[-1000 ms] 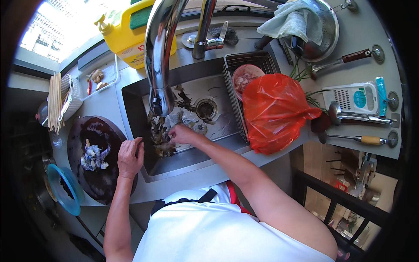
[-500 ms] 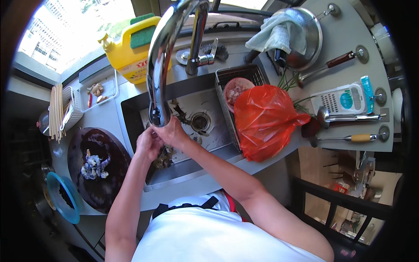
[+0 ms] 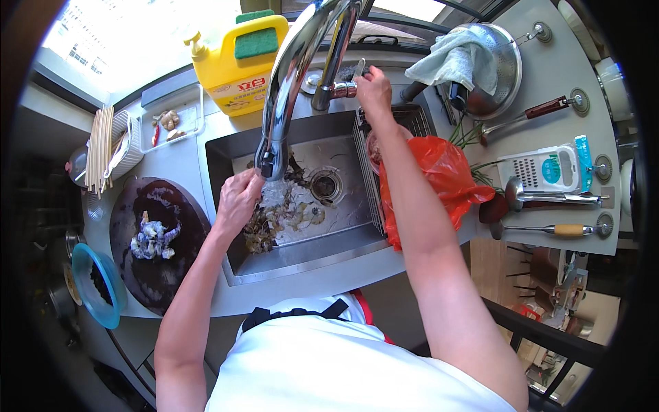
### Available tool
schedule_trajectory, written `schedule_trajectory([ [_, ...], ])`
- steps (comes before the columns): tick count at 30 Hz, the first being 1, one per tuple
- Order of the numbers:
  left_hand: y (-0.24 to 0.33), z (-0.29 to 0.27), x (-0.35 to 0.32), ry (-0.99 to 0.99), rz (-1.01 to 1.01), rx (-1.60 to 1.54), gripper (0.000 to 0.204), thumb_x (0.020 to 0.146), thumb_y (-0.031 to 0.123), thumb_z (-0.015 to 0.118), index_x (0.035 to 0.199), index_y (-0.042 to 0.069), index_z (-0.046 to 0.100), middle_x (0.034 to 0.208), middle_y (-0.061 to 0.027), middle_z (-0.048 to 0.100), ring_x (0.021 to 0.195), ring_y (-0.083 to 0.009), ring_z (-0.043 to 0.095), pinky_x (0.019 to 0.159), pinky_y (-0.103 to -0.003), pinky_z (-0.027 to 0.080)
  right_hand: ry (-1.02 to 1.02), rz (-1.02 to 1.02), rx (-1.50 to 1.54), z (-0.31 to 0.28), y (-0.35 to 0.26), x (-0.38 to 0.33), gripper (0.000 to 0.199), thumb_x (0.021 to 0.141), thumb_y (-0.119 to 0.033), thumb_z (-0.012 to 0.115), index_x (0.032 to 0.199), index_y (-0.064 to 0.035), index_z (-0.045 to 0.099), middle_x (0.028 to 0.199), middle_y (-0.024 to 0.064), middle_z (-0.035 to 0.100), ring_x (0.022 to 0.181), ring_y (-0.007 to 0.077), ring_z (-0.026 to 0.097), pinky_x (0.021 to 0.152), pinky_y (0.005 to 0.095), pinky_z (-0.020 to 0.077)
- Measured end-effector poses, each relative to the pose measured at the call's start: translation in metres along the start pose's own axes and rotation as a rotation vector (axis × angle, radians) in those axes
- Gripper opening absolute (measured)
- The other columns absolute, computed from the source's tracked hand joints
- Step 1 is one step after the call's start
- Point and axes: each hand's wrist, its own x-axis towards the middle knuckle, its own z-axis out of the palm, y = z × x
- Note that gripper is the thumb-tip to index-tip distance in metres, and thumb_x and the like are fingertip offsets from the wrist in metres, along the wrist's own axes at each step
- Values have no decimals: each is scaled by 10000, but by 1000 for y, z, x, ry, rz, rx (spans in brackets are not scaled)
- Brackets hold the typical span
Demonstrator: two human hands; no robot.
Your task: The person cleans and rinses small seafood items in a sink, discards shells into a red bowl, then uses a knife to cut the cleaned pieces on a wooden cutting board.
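1. Faucet handle stands at the back rim of the steel sink, beside the base of the tall chrome faucet; the person's right hand rests on it, fingers closed around the lever.
2. Left hand sits under the spout inside the basin, fingers curled together over wet scraps lying on the sink floor; whether it clamps anything I cannot tell.
3. Drain lies just right of the scraps.
4. Red plastic bag hangs over the sink's right edge, touching the right forearm.
5. Round dark cutting board lies on the worktop left of the sink, carrying a small pile of shrimp.
6. Yellow detergent jug, topped by a green sponge, stands behind the sink.
7. Blue bowl sits at the board's left edge.
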Motion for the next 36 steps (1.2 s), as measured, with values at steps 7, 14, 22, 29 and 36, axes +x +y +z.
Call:
schedule_trajectory([
  [7, -13, -32, -81, -27, 43, 316, 109, 883, -18, 571, 978, 20, 609, 884, -144, 567, 866, -335, 581, 790, -411, 480, -154, -10, -155, 8, -29, -10, 294, 818, -176, 590, 1021, 28, 650, 992, 321, 683, 994, 480, 662, 906, 494, 511],
  [14, -48, -42, -113, -15, 186, 540, 228, 787, -60, 616, 999, 24, 621, 919, -139, 566, 934, -339, 586, 904, -428, 483, -133, -100, 156, 7, -13, -152, 410, 847, -158, 635, 1199, 50, 606, 1048, 265, 693, 1020, 443, 662, 911, 481, 519],
  [22, -51, -40, -114, 24, 197, 595, 247, 779, -70, 610, 1009, 20, 596, 940, -141, 578, 954, -335, 591, 936, -420, 482, -1056, 426, -655, 23, 112, -254, 406, 829, -187, 683, 1166, 37, 648, 1198, 290, 663, 1144, 416, 648, 972, 467, 531],
  [29, -54, -40, -116, 39, 175, 576, 254, 779, -70, 607, 1018, 13, 589, 935, -141, 591, 947, -332, 599, 930, -420, 486, -1074, 277, -616, 69, 106, -300, 596, 801, -201, 727, 1242, 129, 500, 1129, 334, 665, 1124, 435, 652, 963, 467, 539],
  [36, -55, -40, -115, 62, 170, 537, 254, 786, -80, 604, 1026, 2, 581, 926, -156, 590, 935, -352, 601, 903, -428, 491, -1331, 289, -380, 101, 62, -340, 591, 747, -282, 798, 1223, 31, 642, 1234, 257, 664, 1120, 392, 662, 967, 421, 537],
])
